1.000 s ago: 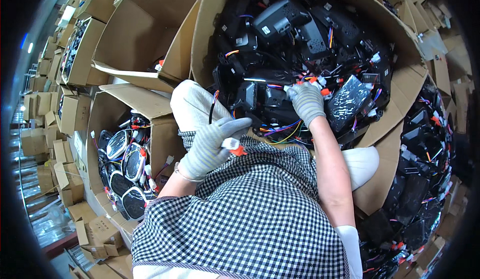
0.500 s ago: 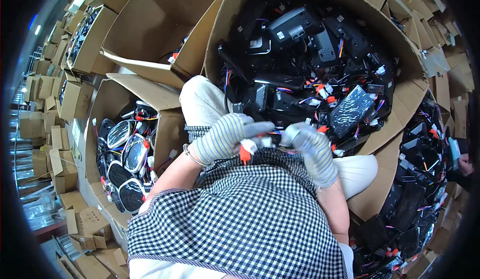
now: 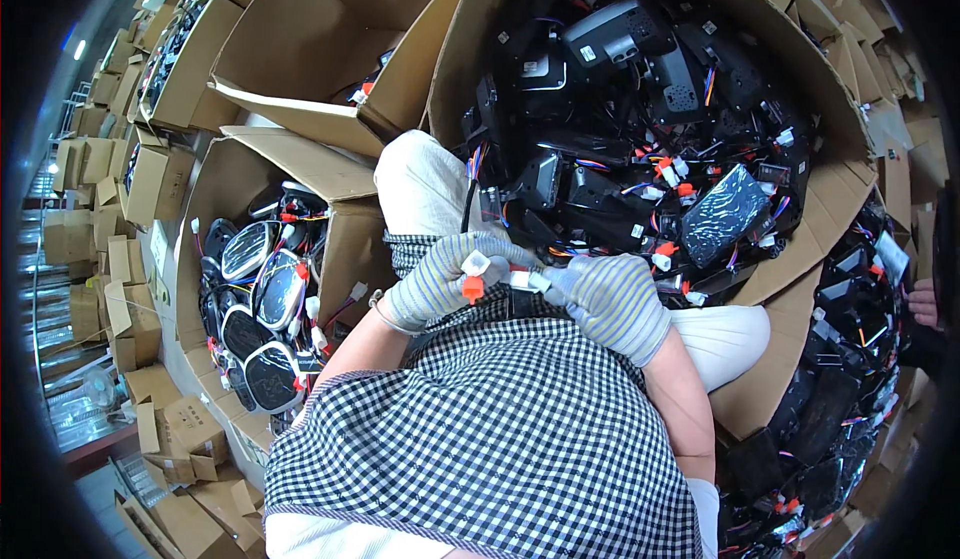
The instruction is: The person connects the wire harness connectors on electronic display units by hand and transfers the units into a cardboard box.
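Both my hands wear striped work gloves and meet above the checked apron [image 3: 480,419] on my lap. My left hand [image 3: 435,284] is closed around a wired plug; a white connector [image 3: 476,263] and a red connector [image 3: 473,290] stick out from it. My right hand [image 3: 618,306] pinches a small white connector [image 3: 539,282] that points toward the left hand. Between the two sits a white-and-red plug end [image 3: 519,278]; whether the two are joined I cannot tell. Some wire behind the fingers is hidden.
A big cardboard box [image 3: 790,269] ahead holds black housings [image 3: 620,39] with coloured wires and a film-wrapped panel [image 3: 727,215]. At left, another box [image 3: 345,244] holds oval black pieces [image 3: 272,379]. More black parts [image 3: 830,399] lie at right, near another person's hand [image 3: 922,304].
My right hand has turned and moved in closer to the left, its fingers now at the connectors. A white-and-red plug end shows more plainly between them. The whole view has shifted slightly.
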A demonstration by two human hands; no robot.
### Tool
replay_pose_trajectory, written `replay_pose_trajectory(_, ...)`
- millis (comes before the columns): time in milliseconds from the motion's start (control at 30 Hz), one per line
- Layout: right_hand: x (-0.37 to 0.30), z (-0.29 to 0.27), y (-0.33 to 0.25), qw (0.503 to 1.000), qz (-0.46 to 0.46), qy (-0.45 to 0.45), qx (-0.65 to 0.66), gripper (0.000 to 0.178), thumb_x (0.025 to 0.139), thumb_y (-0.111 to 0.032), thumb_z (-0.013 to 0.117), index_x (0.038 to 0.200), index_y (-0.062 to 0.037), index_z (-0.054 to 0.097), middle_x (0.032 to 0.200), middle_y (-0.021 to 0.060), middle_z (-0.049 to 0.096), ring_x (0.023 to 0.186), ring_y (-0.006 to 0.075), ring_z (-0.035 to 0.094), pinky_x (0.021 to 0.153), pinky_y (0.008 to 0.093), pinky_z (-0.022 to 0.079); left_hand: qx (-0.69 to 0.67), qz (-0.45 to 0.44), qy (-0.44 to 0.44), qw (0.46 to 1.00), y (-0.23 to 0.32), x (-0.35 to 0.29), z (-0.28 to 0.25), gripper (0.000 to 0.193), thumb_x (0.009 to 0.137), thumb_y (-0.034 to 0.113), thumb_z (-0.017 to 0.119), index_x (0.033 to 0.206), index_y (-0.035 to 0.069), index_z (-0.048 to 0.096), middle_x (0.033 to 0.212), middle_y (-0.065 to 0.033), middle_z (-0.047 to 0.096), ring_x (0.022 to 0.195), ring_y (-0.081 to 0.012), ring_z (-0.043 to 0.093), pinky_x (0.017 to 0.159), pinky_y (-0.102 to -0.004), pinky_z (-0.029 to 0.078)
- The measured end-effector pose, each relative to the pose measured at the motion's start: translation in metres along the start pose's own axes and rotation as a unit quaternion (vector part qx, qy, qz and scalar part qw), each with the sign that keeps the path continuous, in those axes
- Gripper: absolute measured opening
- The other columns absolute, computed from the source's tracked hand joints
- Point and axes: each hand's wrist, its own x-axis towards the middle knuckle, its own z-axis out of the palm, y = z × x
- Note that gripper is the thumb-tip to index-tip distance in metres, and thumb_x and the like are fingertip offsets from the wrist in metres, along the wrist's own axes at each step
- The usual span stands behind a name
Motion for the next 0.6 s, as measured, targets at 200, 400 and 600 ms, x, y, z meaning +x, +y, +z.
replay_pose_trajectory(200,0.011,0.030,0.006,0.980,-0.058,0.028,0.189,0.009,0.077,-0.018,0.055,0.081,-0.0156,0.064,0.071,0.0053,0.060,0.061,0.0234,0.061,0.052,0.0371,0.045,0.106,-0.005,-0.024,0.994,-0.001,-0.002,-0.003,0.022,0.087,0.019,0.053,0.100,0.003,0.063,0.096,-0.0098,0.065,0.090,-0.0198,0.061,0.083,-0.0318,0.045)
replay_pose_trajectory(400,0.019,0.042,-0.005,0.967,-0.029,0.087,0.238,0.010,0.080,-0.018,0.054,0.080,-0.0131,0.063,0.072,0.0072,0.061,0.066,0.0260,0.062,0.056,0.0392,0.047,0.209,0.008,0.009,0.978,-0.001,-0.016,-0.011,0.024,0.080,0.022,0.062,0.099,0.007,0.066,0.077,-0.0078,0.058,0.070,-0.0225,0.055,0.065,-0.0334,0.042)
replay_pose_trajectory(600,0.030,0.036,-0.005,0.960,-0.023,0.075,0.269,0.012,0.080,-0.021,0.055,0.079,-0.0095,0.059,0.067,0.0130,0.059,0.062,0.0337,0.060,0.054,0.0463,0.045,0.256,0.036,0.029,0.965,0.003,-0.018,-0.019,0.030,0.072,0.028,0.070,0.091,0.005,0.066,0.072,-0.0082,0.058,0.066,-0.0247,0.054,0.059,-0.0351,0.040)
